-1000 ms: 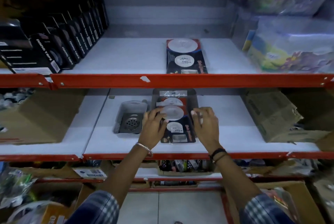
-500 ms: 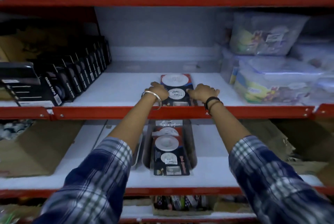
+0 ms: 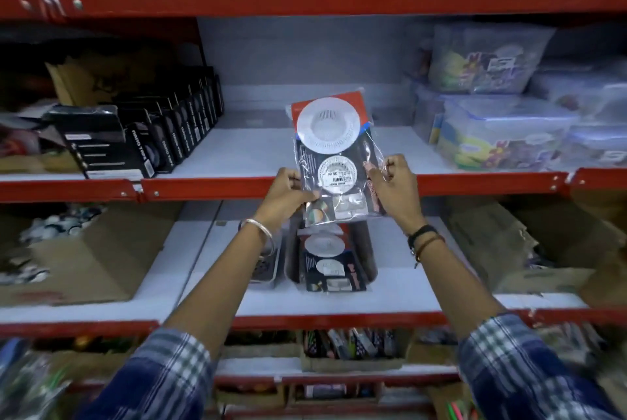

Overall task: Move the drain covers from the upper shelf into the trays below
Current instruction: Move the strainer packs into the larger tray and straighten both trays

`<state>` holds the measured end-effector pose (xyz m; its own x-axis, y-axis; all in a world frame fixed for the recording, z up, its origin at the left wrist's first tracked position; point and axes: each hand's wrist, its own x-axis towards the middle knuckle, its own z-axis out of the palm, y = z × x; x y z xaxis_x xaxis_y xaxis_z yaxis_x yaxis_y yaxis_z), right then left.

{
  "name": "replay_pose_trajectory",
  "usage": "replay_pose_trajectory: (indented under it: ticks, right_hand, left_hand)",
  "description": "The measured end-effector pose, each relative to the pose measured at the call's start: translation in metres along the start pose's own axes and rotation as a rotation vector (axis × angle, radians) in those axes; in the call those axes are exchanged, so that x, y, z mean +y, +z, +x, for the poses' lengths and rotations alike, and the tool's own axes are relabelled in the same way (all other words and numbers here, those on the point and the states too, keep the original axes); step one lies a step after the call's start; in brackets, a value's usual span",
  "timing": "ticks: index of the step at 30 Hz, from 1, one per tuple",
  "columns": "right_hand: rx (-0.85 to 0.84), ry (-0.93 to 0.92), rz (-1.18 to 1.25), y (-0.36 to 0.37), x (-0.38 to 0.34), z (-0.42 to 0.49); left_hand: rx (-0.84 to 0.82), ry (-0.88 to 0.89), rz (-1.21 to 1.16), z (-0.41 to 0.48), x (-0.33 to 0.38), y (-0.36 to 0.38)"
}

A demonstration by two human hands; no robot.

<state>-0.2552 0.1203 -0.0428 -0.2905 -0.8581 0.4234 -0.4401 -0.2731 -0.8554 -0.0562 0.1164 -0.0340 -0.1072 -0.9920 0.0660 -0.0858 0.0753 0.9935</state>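
Observation:
A packet of white drain covers (image 3: 330,148) in clear plastic stands upright in the air in front of the upper shelf (image 3: 258,151). My left hand (image 3: 286,194) pinches its lower left edge and my right hand (image 3: 393,187) pinches its right edge. Below, on the lower shelf, a dark tray (image 3: 368,258) holds a stack of the same packets (image 3: 330,265). To its left a second tray (image 3: 271,267) holds a metal drain grate, partly hidden by my left arm.
Black boxes (image 3: 163,138) line the upper shelf's left side, and clear plastic containers (image 3: 502,134) fill its right. Cardboard boxes (image 3: 91,260) (image 3: 529,250) flank the trays on the lower shelf. A red rail (image 3: 237,187) fronts the upper shelf.
My hands left the packet in the tray, rose to the upper shelf, took hold of the packet lying there and lifted it up off the shelf.

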Motion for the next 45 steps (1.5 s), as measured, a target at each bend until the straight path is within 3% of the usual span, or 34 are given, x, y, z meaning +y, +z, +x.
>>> replay_pose_trajectory:
  ticks: [10, 15, 21, 25, 29, 32, 36, 40, 45]
  right_hand:
    - [-0.062, 0.031, -0.106, 0.007, 0.060, -0.158]
    - [-0.105, 0.188, -0.181, 0.019, 0.092, -0.186]
    - [-0.164, 0.328, -0.189, 0.033, 0.115, -0.164]
    - [-0.209, 0.408, -0.219, 0.048, 0.132, -0.126]
    - [-0.390, 0.470, -0.506, 0.063, 0.157, -0.090]
    - [-0.384, 0.413, -0.728, 0.073, 0.156, -0.081]
    - [-0.341, 0.202, -0.609, 0.102, 0.136, -0.069]
    - [-0.584, 0.060, -0.473, 0.158, 0.116, -0.059]
    - [-0.944, -0.009, -0.671, 0.237, 0.110, -0.047]
  left_hand:
    - [-0.194, -0.120, 0.085, -0.109, -0.118, -0.019]
    - [-0.173, -0.219, 0.023, -0.120, -0.158, -0.019]
    - [-0.019, -0.276, 0.081, -0.089, -0.183, -0.006]
    - [-0.059, -0.148, 0.383, -0.051, -0.189, 0.007]
    - [-0.198, -0.130, 0.827, -0.017, -0.209, 0.005]
    - [-0.191, -0.071, 0.880, -0.012, -0.212, -0.003]
    - [-0.111, -0.036, 0.934, -0.005, -0.218, -0.045]
    - [-0.064, -0.101, 1.059, 0.020, -0.225, -0.101]
    - [-0.309, -0.035, 1.204, 0.067, -0.249, -0.144]
